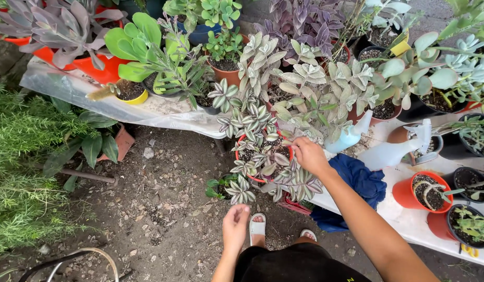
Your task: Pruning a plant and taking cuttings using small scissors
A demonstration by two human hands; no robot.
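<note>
Hands at a striped trailing plant in a red pot.
My right hand (308, 154), fingers together, touches the red pot (263, 156) of soil and striped leaves; my left hand (235, 225) hangs loosely open, nearer.

So the surface (163, 112) is a long white-covered one, crammed with potted plants: a yellow pot (131, 94) near its left end, a red pot (263, 156) at the front edge, a blue cloth (363, 180) hanging over that edge, a watering can (390, 151) and an orange pot (422, 192) toward the right. Below, the dirt ground (163, 219) is bare and pebbly.
</note>
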